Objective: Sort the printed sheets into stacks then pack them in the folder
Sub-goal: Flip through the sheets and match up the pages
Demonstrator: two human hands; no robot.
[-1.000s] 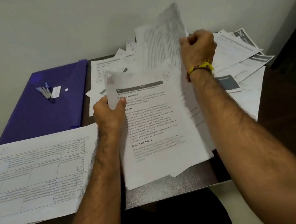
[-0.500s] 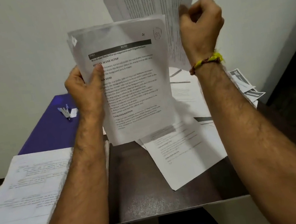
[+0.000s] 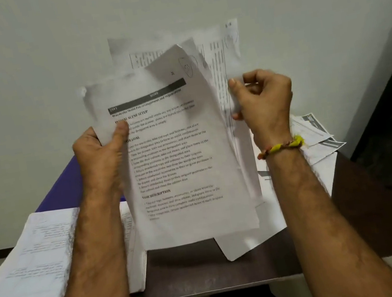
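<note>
My left hand grips the left edge of a text sheet headed by a dark bar, held upright above the table. My right hand pinches a table-printed sheet that stands just behind the text sheet. A sorted stack of sheets lies at the table's front left. The blue folder lies behind that stack, mostly hidden by my left arm. Loose unsorted sheets spread at the right, partly hidden by the held papers.
The dark brown table ends in a front edge close to me. A plain wall rises right behind it. One loose sheet lies near the table's middle under the held papers. A dark object stands at the far right.
Both hands have come lower and closer together. The table-printed sheet in my right hand has dropped from high above and now sits behind the text sheet.
</note>
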